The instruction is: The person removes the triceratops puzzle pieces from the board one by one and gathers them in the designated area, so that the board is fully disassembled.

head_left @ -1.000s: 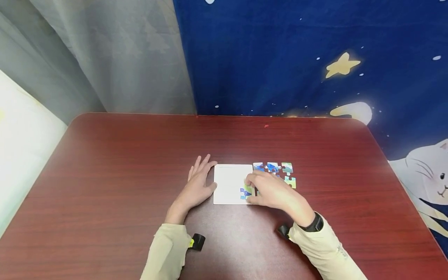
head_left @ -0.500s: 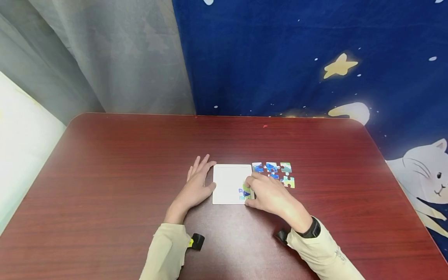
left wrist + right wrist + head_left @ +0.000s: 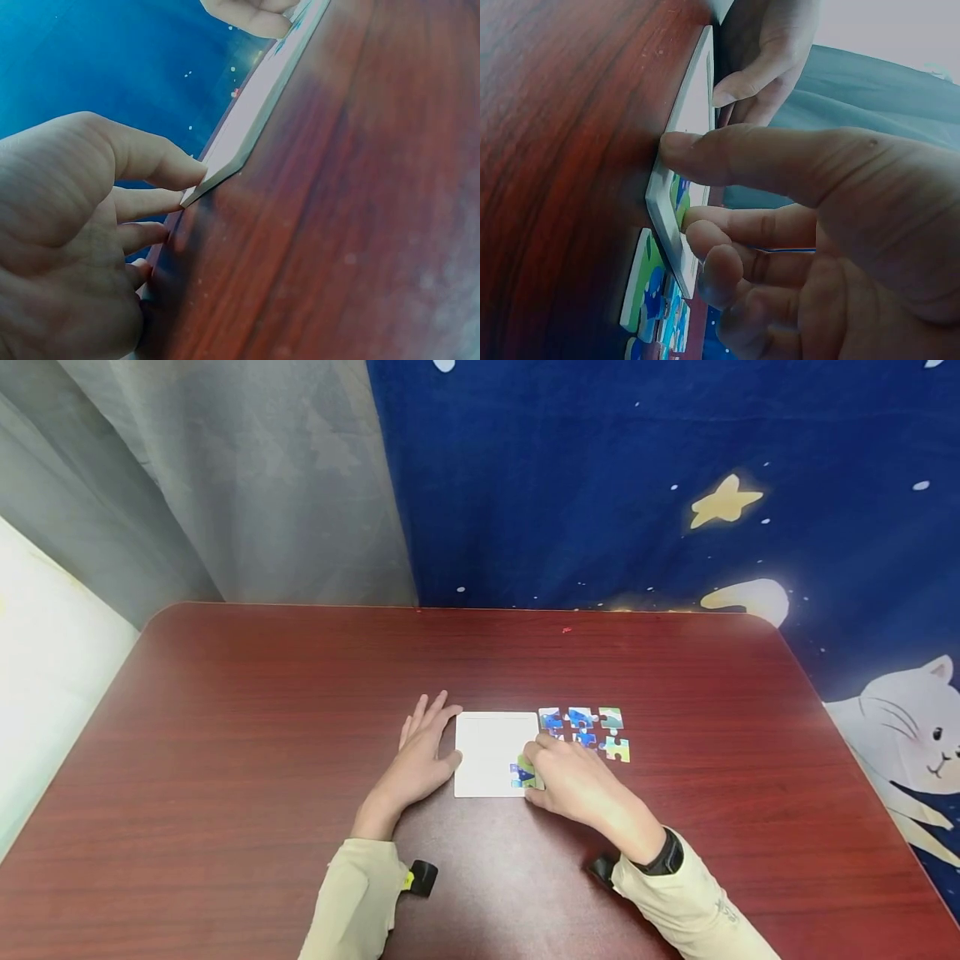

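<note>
A white puzzle board (image 3: 483,750) lies flat on the table between both hands. My left hand (image 3: 418,766) has its fingers spread, thumb and index fingertip touching the board's left edge; in the left wrist view the thumb tip (image 3: 196,174) meets the rim at a corner. A green and blue puzzle piece (image 3: 522,775) sits in the board's near right corner. My right hand (image 3: 583,778) bends over it, thumb (image 3: 694,154) on the near rim and index fingertip at the piece's green side. The other right fingers are curled over the board's right rim.
Right of the board lie several loose puzzle pieces (image 3: 581,718), partly hidden behind the right hand. They are laid out in rows. A brown wooden table (image 3: 262,735) bears everything. Behind its far edge hang a grey curtain (image 3: 300,485) and a blue star-patterned one (image 3: 540,485).
My right hand shifts slightly at the board's near right corner, its thumb now at the near rim, and uncovers more of the loose pieces. The left hand keeps its place.
</note>
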Demonstrator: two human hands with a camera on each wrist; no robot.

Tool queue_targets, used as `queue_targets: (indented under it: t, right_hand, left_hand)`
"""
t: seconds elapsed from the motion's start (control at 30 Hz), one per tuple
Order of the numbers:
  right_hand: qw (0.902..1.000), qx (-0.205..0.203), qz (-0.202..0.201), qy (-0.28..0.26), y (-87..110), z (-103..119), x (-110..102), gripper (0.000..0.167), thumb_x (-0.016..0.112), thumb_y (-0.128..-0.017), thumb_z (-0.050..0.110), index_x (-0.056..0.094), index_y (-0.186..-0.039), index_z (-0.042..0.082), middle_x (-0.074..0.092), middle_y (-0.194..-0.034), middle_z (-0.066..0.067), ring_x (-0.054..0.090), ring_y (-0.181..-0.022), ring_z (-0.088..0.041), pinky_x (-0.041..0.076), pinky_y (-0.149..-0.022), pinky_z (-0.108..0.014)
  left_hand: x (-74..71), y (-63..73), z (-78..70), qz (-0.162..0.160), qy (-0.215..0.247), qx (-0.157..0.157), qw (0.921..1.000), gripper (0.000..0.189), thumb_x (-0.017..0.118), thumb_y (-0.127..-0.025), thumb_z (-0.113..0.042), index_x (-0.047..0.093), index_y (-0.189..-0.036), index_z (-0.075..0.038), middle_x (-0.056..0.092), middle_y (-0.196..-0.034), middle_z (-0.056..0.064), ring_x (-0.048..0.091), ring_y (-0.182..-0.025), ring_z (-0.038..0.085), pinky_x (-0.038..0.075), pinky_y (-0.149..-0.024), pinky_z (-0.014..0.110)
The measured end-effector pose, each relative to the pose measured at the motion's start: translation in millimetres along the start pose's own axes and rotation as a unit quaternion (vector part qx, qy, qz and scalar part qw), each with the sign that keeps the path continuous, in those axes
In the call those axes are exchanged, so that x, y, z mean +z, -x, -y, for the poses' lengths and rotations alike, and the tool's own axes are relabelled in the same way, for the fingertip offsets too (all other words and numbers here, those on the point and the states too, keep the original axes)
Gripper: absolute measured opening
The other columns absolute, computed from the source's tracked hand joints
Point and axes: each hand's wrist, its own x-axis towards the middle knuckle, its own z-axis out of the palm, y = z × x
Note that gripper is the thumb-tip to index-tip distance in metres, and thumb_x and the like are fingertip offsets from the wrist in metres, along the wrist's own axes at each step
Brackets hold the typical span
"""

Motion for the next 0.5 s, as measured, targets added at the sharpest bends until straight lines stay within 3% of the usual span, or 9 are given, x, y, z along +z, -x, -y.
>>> queue_targets:
  t: [0.5]
  right_hand:
    - [0.9975,-0.022,0.020,-0.064,-2.8,-11,2,0.032,0.079,-0.072,0.019,0.057,-0.092,0.006,0.050,-0.079,0.004,0.048,-0.068,-0.013,0.044,-0.059,-0.029]
  left_hand:
    - [-0.2,-0.8,1.5,0.000,0.002,0.002,1.0000,0.060,0.055,-0.076,-0.005,0.042,-0.135,-0.001,0.019,-0.152,0.015,-0.001,-0.140,0.031,-0.002,-0.109,0.052]
